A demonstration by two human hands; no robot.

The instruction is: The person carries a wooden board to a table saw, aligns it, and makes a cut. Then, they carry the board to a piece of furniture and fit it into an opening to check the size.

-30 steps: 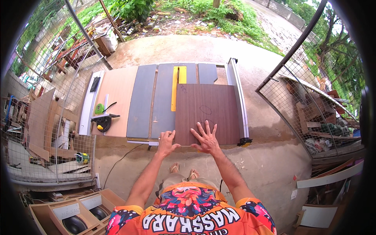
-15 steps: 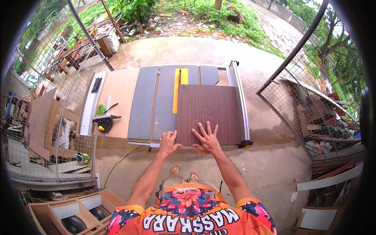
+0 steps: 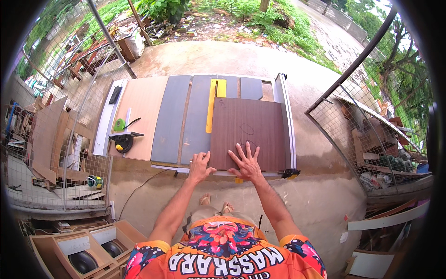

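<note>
Concrete (image 3: 209,58) surrounds the table saw (image 3: 173,123), a brown wood-grain panel (image 3: 237,135) lying beside its rip fence (image 3: 284,125). The right hand (image 3: 247,166) spreads on it; whether the left hand (image 3: 200,168) pinches the near-left corner, I cannot tell. Best keep it square.

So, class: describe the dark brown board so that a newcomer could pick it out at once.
Find the grey saw table in the middle. On its right side, beside the long silver fence, lies the board with the right hand spread on it. Unlike the yellow strip and pale panel, it is dark brown, with a drawn loop.
</note>
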